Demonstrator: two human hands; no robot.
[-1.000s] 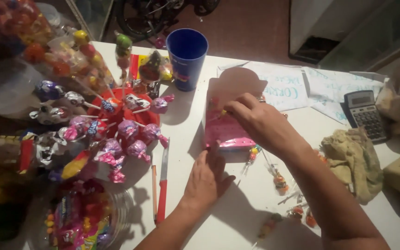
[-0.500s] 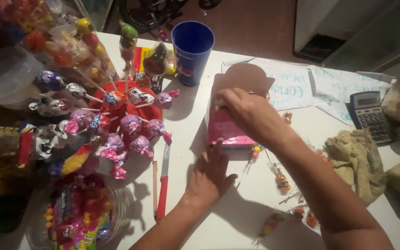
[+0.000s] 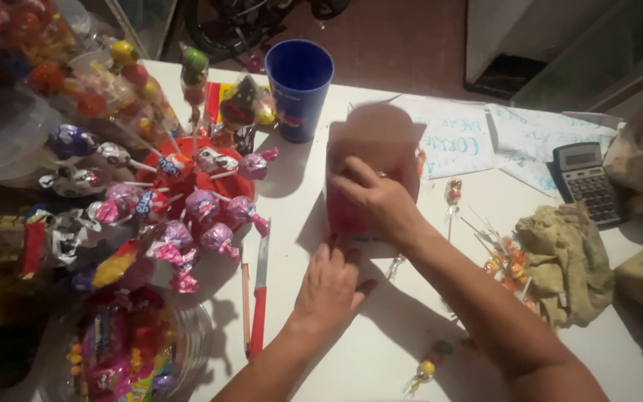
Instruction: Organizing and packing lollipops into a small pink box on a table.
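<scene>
A pink paper box (image 3: 370,141) with a rounded flap stands on the white table (image 3: 381,350). My right hand (image 3: 381,201) rests on its front face, fingers curled over it. My left hand (image 3: 330,283) lies flat on the table, fingertips touching the box's lower near edge. A wrapped lollipop (image 3: 453,195) lies just right of the box. More lollipops (image 3: 504,257) lie scattered by my right forearm.
A blue plastic cup (image 3: 299,88) stands behind the box. A red stand stuck with wrapped lollipops (image 3: 202,201) fills the left. A red-handled knife (image 3: 260,298) and pencil (image 3: 245,298) lie beside it. A clear candy bowl (image 3: 124,350), calculator (image 3: 588,182), cloth (image 3: 563,260) and papers (image 3: 452,138) are around.
My right hand has slid down from the box's upper part onto its front face. My left hand has moved forward until its fingertips touch the box's near edge.
</scene>
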